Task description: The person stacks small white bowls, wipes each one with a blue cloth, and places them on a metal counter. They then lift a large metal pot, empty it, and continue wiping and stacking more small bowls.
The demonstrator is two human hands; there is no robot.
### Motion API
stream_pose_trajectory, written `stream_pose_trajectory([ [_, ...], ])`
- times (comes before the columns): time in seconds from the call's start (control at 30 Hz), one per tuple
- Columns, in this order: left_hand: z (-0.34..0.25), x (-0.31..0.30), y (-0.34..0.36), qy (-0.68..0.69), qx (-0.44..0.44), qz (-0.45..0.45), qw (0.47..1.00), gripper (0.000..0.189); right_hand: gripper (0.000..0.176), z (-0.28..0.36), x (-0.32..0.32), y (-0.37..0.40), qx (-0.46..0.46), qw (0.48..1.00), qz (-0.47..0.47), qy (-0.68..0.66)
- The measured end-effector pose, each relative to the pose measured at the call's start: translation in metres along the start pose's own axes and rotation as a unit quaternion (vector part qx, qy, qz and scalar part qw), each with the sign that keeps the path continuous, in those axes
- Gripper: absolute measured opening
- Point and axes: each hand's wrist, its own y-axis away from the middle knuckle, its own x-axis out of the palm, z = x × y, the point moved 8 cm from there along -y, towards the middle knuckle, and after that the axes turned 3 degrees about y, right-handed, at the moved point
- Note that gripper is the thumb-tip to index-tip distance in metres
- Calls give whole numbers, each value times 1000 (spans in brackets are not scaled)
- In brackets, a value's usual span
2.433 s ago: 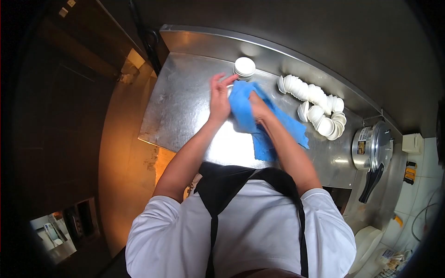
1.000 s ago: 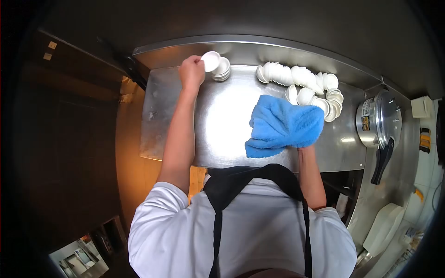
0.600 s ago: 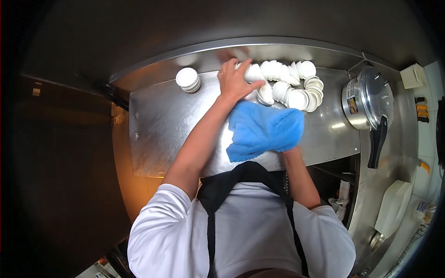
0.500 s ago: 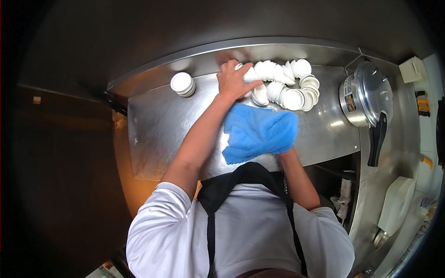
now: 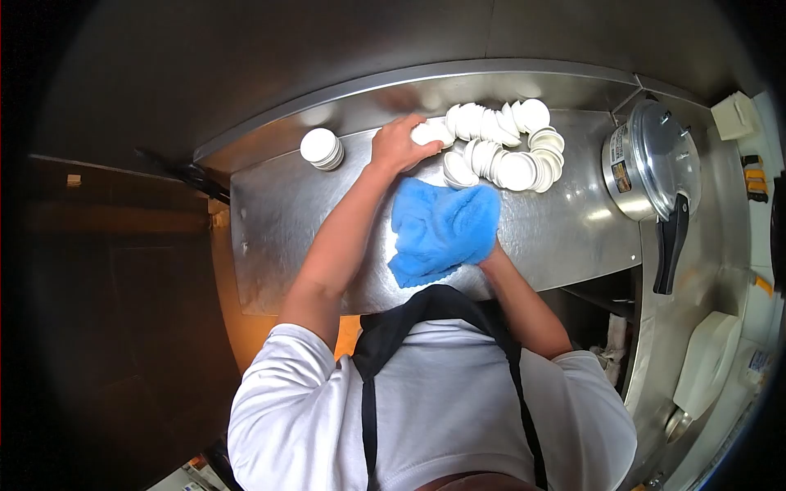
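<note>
My left hand (image 5: 397,145) is closed around a few small white dishes (image 5: 429,133) at the left end of the upper row, thumb along their near side. To the right, more white dishes (image 5: 516,172) stand on edge or lean on each other in a curved line. A fluffy blue cloth (image 5: 442,225) is draped over my right hand, whose fingers are hidden; only the wrist (image 5: 494,255) shows below it. The cloth is just in front of the lower dishes.
A short stack of white dishes (image 5: 321,148) stands at the left on the steel counter (image 5: 282,245). A pressure cooker (image 5: 651,168) with a black handle sits at the right. A raised steel ledge (image 5: 360,92) runs along the back. A white lidded container (image 5: 706,364) is lower right.
My left hand has closed around the dishes at the row's left end and shifted slightly left. The blue cloth and my right hand have moved a little left.
</note>
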Motion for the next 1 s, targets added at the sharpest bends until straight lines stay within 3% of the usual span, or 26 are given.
stream_pose_trajectory([
  [0.07,10,-6,6,38,-22,24,999,55,43,-4,-1,-3,-3,1000,-22,2],
  [0.13,35,-8,13,124,-46,14,991,50,36,1,7,-6,-29,995,-41,91],
  [0.2,61,-5,22,235,-59,11,970,47,34,-2,17,-10,-16,995,-70,67],
  [0.27,72,-10,34,369,-64,13,927,45,38,-15,22,-17,42,991,-106,-66],
  [0.37,58,-22,76,499,-53,71,862,49,25,-2,38,-32,-7,981,-77,179],
  [0.4,60,-16,92,550,-59,115,825,54,25,-1,44,-36,-20,976,-86,201],
  [0.43,64,-13,104,555,-42,130,820,51,26,5,59,-41,-34,970,-93,223],
  [0.5,56,-11,128,579,-95,171,791,60,29,2,70,-52,-43,949,-99,297],
  [0.57,60,-11,145,626,-141,144,753,46,33,-7,75,-62,-41,912,-96,396],
  [0.67,65,-19,162,658,-170,129,722,43,28,1,86,-67,-130,884,-123,433],
  [0.77,65,-31,179,745,-207,75,630,46,27,6,113,-65,-279,781,-105,548],
  [0.87,73,-23,190,770,-253,128,572,46,32,-11,118,-75,-195,760,-53,617],
  [1.0,73,-17,198,785,-281,153,530,45,34,-11,148,-73,-268,738,-27,619],
])
